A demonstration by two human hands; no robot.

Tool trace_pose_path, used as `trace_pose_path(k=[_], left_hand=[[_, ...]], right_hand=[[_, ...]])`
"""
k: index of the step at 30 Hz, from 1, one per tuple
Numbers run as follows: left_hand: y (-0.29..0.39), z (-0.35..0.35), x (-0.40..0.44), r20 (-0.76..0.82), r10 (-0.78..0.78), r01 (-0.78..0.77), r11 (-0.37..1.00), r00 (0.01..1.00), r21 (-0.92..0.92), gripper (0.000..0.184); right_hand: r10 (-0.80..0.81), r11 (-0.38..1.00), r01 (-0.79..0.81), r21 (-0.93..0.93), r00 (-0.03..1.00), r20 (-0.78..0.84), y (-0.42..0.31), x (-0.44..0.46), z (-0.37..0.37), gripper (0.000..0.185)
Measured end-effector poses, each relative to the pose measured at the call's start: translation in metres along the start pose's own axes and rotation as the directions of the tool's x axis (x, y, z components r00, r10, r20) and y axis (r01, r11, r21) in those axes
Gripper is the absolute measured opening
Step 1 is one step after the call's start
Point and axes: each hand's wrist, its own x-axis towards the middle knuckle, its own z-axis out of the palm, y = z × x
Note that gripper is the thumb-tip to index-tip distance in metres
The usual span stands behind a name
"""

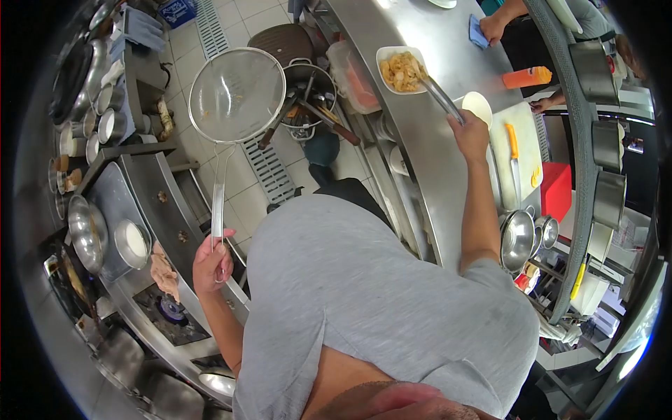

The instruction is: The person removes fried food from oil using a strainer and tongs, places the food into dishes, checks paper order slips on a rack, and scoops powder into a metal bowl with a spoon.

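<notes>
My left hand (213, 264) is closed around the handle of a large round mesh strainer (238, 98), which is held out over the floor beside the stove. My right hand (470, 131) grips a pair of metal tongs (441, 96). Their tips reach the edge of a white bowl (414, 50) on the steel counter. Cooked-looking yellow-brown pieces (400, 71) fill the bowl. Close to my right hand lies a small white dish (477, 108), beside a cutting board (530, 133) with a yellow-handled knife (513, 143) on it.
A pot (308, 66) of utensils stands below the strainer. Across the counter (434, 175), another person's hand (492, 29) presses a blue cloth (478, 32). An orange bottle (525, 78) lies nearby. Metal bowls (516, 240) sit right; a stove burner (170, 308) is left.
</notes>
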Motion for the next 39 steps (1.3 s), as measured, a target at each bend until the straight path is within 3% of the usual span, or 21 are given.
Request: trace_pose_path(k=[4, 7, 10, 13, 14, 17, 20, 22, 24, 27, 32, 35, 39], left_hand=[[-0.002, -0.003, -0.003, -0.003, 0.011, -0.011, 1.0, 1.0, -0.011, 0.04], [-0.004, -0.005, -0.006, -0.006, 0.03, -0.03, 0.999, 1.0, -0.013, 0.04], [-0.007, -0.005, -0.006, -0.011, 0.052, -0.052, 0.998, 0.999, -0.02, 0.041], [-0.007, -0.007, -0.011, -0.023, 0.07, -0.071, 0.997, 0.997, -0.025, 0.041], [-0.007, -0.007, -0.015, -0.039, 0.078, -0.08, 0.996, 0.996, -0.028, 0.041], [-0.005, -0.007, -0.025, -0.075, 0.092, -0.096, 0.994, 0.993, -0.056, 0.042], [-0.003, -0.009, -0.037, -0.119, 0.125, -0.133, 0.989, 0.985, -0.058, 0.043], [-0.003, -0.005, -0.044, -0.162, 0.153, -0.165, 0.984, 0.975, -0.067, 0.043], [-0.006, -0.001, -0.052, -0.2, 0.165, -0.184, 0.979, 0.966, -0.083, 0.043], [-0.013, 0.011, -0.066, -0.294, 0.162, -0.197, 0.976, 0.942, -0.094, 0.042], [-0.02, 0.035, -0.083, -0.406, 0.172, -0.234, 0.966, 0.898, -0.108, 0.041], [-0.029, 0.049, -0.09, -0.429, 0.19, -0.275, 0.951, 0.883, -0.144, 0.041], [-0.042, 0.063, -0.103, -0.463, 0.17, -0.304, 0.924, 0.87, -0.231, 0.043]], right_hand=[[-0.009, 0.998, 0.01, 0.068, 1.0, -0.021, 0.005, 0.003, 0.005, 0.037], [0.132, 0.989, -0.131, 0.075, 0.991, -0.009, -0.003, 0.002, -0.008, 0.034], [0.074, 0.997, -0.074, 0.015, 0.997, -0.016, -0.001, 0.0, -0.002, 0.032], [-0.054, 0.988, 0.078, 0.135, 0.983, -0.174, -0.01, -0.002, -0.003, 0.03], [0.014, 0.957, 0.026, 0.289, 0.991, -0.137, -0.02, -0.005, -0.007, 0.031], [-0.255, 0.914, 0.239, 0.327, 0.967, 0.008, -0.083, -0.018, -0.02, 0.036], [-0.495, 0.868, 0.482, 0.116, 0.826, 0.269, -0.155, -0.022, 0.022, 0.033], [-0.501, 0.833, 0.553, -0.01, 0.763, 0.408, -0.19, -0.022, 0.083, 0.031], [-0.598, 0.739, 0.674, -0.007, 0.661, 0.454, -0.206, -0.014, 0.155, 0.022], [-0.594, 0.668, 0.741, -0.06, 0.581, 0.557, -0.23, -0.008, 0.235, 0.018], [-0.653, 0.609, 0.793, 0.031, 0.479, 0.587, -0.247, -0.01, 0.315, 0.017], [-0.59, 0.606, 0.795, 0.004, 0.446, 0.673, -0.258, -0.014, 0.329, 0.018], [-0.639, 0.587, 0.802, 0.11, 0.376, 0.671, -0.259, -0.013, 0.346, 0.02]])
